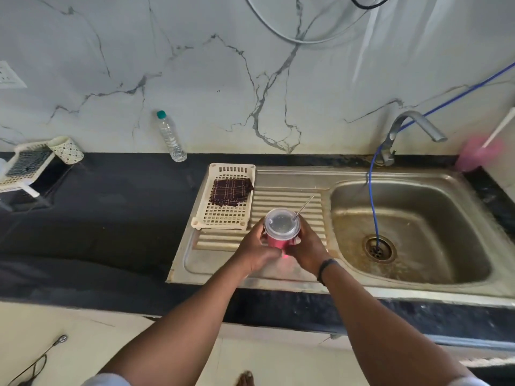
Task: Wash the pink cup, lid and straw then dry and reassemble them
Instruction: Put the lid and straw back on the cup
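The pink cup [279, 242] is held upright over the steel drainboard [289, 201], left of the sink basin [412, 229]. A clear lid [281, 223] sits on the cup, and a thin metal straw [303, 208] sticks out of it, leaning up to the right. My left hand [255, 250] wraps the cup's left side. My right hand [305, 246] wraps its right side. The cup's lower part is hidden behind my fingers.
A cream slatted tray [223, 218] with a dark checked cloth [231, 191] lies left of the cup. A tap [412, 126] and a blue hose [372, 196] stand over the basin. A water bottle [170, 136] leans on the wall. A pink brush [478, 153] stands at the far right.
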